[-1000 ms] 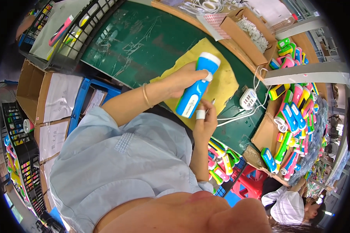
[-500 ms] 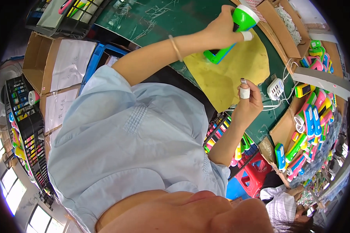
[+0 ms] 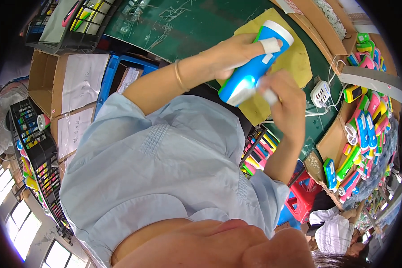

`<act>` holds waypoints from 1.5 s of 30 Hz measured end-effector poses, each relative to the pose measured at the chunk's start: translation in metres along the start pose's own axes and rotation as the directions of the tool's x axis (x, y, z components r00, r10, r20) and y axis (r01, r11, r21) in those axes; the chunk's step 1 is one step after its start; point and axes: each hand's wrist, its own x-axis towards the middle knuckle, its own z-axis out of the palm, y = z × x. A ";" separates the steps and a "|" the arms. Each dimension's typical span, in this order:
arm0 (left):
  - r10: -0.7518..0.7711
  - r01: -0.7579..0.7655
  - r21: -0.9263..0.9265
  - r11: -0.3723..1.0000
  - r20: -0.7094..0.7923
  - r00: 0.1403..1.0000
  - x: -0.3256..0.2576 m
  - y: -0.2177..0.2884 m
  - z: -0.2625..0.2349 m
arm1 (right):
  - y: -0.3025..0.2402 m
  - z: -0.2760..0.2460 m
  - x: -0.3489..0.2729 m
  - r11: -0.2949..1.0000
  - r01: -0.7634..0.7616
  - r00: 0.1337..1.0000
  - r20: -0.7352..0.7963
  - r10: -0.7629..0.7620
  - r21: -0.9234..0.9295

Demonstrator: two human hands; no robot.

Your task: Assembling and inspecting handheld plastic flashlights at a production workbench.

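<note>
Far to the left of the left hand, a fan (image 3: 1,129) stands behind a black basket (image 3: 42,158) with colourful flashlights inside. Nearer to that hand I see an open cardboard box (image 3: 47,73), and beside it a blue crate (image 3: 110,73). Another black basket (image 3: 78,40) is farther out, at the edge of the green table (image 3: 178,38).

The left hand (image 3: 239,56), with a bangle (image 3: 180,76) on its wrist and white wrapping on the thumb, is closed firmly around a blue flashlight (image 3: 257,67). This flashlight is tilted above a yellow sheet (image 3: 299,58): its white head points away from the person, and a bright glow shows on the body near the other end. The right hand (image 3: 288,102) is just beside this lower end. Its fingers are blurred, so I cannot tell if they touch the flashlight or hold something.

Near the right hand, on its right side, lies a white USB power strip (image 3: 320,94) with cables. Beyond it are a cardboard tray (image 3: 327,35) of small white parts and a heap of flashlights (image 3: 355,156). Behind the right elbow are a red stool (image 3: 301,201) and another person (image 3: 332,232) in white.
</note>
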 end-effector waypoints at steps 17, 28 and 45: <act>0.584 -0.612 0.011 0.791 0.282 0.761 -0.019 -0.012 -0.004 | -0.021 0.062 -0.033 0.893 -0.416 0.819 -0.356 0.450 0.172; 0.547 -0.759 0.553 0.344 0.539 0.641 -0.036 -0.010 -0.019 | 0.007 0.054 -0.040 0.884 -0.414 0.831 -0.307 0.464 0.217; 0.239 -0.301 0.526 0.795 0.185 0.953 -0.039 0.006 -0.001 | -0.019 0.022 -0.027 0.774 -0.198 0.830 -0.318 0.458 0.601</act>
